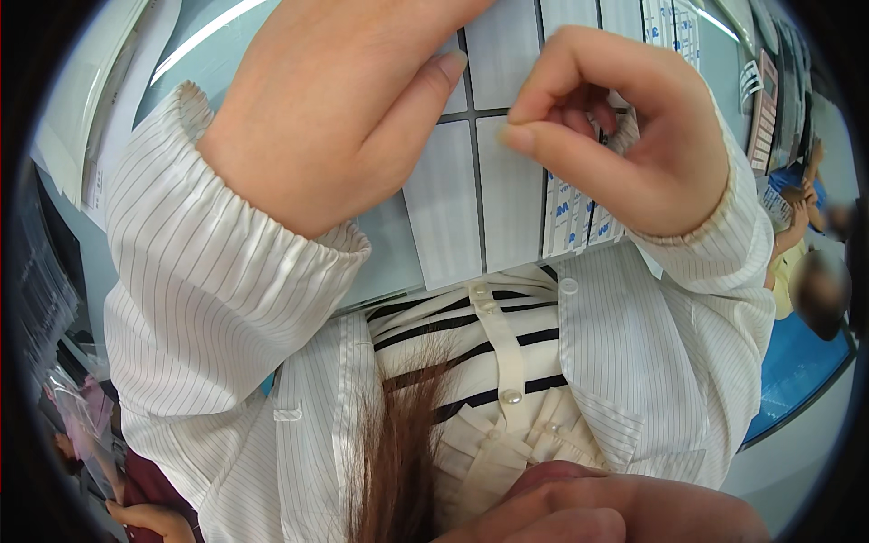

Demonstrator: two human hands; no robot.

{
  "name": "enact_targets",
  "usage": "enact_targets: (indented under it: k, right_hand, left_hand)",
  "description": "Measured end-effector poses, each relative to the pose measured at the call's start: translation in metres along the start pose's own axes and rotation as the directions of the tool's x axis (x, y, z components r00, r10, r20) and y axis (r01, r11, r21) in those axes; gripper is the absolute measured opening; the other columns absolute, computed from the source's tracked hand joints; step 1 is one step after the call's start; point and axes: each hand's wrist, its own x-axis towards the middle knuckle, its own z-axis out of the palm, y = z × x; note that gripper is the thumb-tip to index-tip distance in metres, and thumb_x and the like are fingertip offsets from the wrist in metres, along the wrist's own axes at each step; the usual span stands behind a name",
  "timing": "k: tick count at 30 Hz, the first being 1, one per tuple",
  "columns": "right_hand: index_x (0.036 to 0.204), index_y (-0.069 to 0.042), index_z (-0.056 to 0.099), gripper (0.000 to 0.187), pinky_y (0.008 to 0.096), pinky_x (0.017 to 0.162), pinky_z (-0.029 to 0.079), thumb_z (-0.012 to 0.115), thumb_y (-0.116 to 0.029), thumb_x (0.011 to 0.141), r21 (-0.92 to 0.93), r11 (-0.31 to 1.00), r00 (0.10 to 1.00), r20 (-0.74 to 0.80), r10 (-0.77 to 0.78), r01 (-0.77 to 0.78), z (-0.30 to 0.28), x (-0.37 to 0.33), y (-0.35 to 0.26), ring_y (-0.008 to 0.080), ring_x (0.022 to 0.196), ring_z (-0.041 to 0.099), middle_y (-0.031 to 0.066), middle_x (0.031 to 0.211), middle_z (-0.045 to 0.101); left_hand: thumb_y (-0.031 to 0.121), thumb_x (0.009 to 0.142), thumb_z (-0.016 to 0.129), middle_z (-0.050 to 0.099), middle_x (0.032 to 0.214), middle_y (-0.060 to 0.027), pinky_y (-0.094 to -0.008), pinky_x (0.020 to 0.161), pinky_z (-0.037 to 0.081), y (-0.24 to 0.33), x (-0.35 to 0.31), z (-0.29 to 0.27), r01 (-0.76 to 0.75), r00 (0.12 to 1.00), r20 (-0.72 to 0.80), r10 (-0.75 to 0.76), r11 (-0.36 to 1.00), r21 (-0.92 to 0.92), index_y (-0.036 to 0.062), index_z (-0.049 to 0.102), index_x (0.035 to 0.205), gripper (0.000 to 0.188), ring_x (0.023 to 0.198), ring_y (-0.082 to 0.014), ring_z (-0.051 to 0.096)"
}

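Observation:
Rows of white rectangular panels (442,204), split by thin dark lines, lie on the pale table in front of me. My left hand (335,109) reaches over the panels' left side, palm down. Its thumb is stretched out, and its other fingers run mostly past the upper edge of the view. To the right, my right hand (625,127) is closed in a pinch above the panels, thumb tip against forefinger. What that pinch holds, if anything, is too small to make out. Strips with blue print on white backing (566,213) show below my right hand.
A stack of white sheets or sleeves (90,100) lies at the far left. At the right are a pink object with light markings (765,109) and a blue surface (797,371). Other people's arms (792,226) show beyond the right side, and another hand (149,518) at lower left.

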Motion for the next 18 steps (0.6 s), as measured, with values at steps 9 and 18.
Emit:
enact_targets:
  k: [9, 18]
  right_hand:
    - [0.114, -0.003, 0.076, 0.039, 0.0249, 0.053, 0.042, 0.083, -0.018, 0.079, -0.567, 0.667, 0.756, -0.115, -0.645, 0.483, 0.034, -0.005, 0.028, 0.0132, 0.065, 0.054, 0.0044, 0.091, 0.056]
    - [0.098, 0.004, 0.071, 0.03, 0.027, 0.056, 0.046, 0.086, -0.01, 0.077, -0.705, 0.515, 0.73, 0.006, -0.683, 0.488, 0.037, -0.014, 0.024, 0.0153, 0.069, 0.055, 0.0049, 0.092, 0.063]
  left_hand:
    - [0.003, 0.079, 0.057, 0.048, 0.15, -0.0277, -0.0497, 0.118, 0.035, 0.018, 0.001, -0.008, 0.086, 0.993, 0.075, -0.091, 0.994, 0.068, -0.0082, 0.049, 0.143, 0.066, 0.14, -0.0447, 0.045]
    - [0.002, 0.079, 0.058, 0.048, 0.15, -0.0266, -0.0493, 0.119, 0.034, 0.025, 0.007, -0.02, 0.21, 0.962, 0.182, -0.202, 0.977, -0.028, -0.0071, 0.05, 0.143, 0.066, 0.14, -0.0443, 0.045]
